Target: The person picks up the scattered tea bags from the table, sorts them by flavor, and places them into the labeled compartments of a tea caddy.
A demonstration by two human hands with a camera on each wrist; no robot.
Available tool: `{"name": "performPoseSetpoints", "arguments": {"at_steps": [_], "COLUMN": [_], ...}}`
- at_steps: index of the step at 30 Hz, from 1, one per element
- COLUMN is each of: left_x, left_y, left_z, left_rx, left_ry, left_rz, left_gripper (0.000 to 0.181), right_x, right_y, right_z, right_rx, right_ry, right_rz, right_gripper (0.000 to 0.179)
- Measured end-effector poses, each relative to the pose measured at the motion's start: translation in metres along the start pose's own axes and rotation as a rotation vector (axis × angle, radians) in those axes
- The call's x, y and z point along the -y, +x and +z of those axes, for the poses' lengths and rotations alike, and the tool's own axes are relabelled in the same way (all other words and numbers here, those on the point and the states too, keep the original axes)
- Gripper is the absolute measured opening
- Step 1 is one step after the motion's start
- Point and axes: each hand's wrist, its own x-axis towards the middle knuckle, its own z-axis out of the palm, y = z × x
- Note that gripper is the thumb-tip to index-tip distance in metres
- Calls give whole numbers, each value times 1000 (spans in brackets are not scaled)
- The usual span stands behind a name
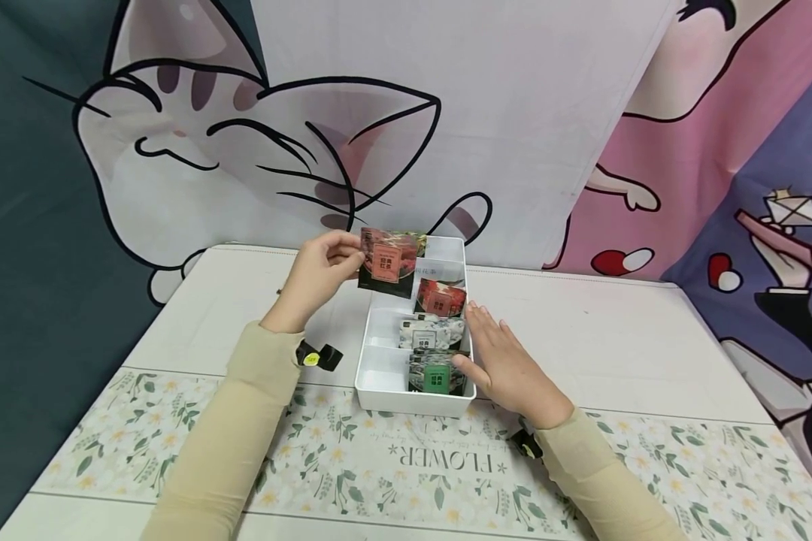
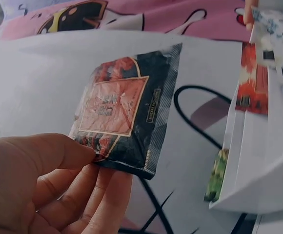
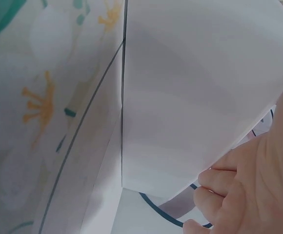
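Between thumb and fingers, my left hand (image 1: 323, 276) pinches a red-and-black tea bag packet (image 1: 387, 263) by its edge, raised over the far left part of a white divided tray (image 1: 416, 406). In the left wrist view the packet (image 2: 114, 105) appears tilted. My right hand (image 1: 510, 370) lies along the tray's right wall, fingers straight, thumb over the rim. Inside the tray, front to back, are a green-labelled packet (image 1: 437, 378), white patterned packets (image 1: 431, 334) and a red packet (image 1: 440, 299). A yellow-green packet (image 1: 421, 242) at the back is partly hidden by the held one.
The tray stands on a white table (image 1: 595, 338) with a floral cloth strip (image 1: 352, 466) across its front. Behind the table hangs a cartoon-printed curtain (image 1: 514, 113). Black straps (image 1: 321, 356) with small devices are at both wrists.
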Motion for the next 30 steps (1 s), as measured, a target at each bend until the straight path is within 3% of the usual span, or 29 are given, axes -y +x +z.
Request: {"name": "performPoseSetpoints", "arguments": {"at_steps": [11, 20, 30], "left_x": [6, 13, 19], "left_y": [19, 30, 37], "left_z": [23, 38, 50], "left_rx": [126, 223, 333], "left_ry": [-26, 10, -24], "left_rz": [-86, -115, -166], "left_gripper": [24, 51, 42], "right_x": [0, 0, 0], "right_y": [-1, -1, 1], "right_z": [2, 1, 0], "right_rx": [13, 6, 25], "right_ry": [12, 25, 36], "right_rz": [4, 8, 19], "right_gripper": [81, 81, 81]}}
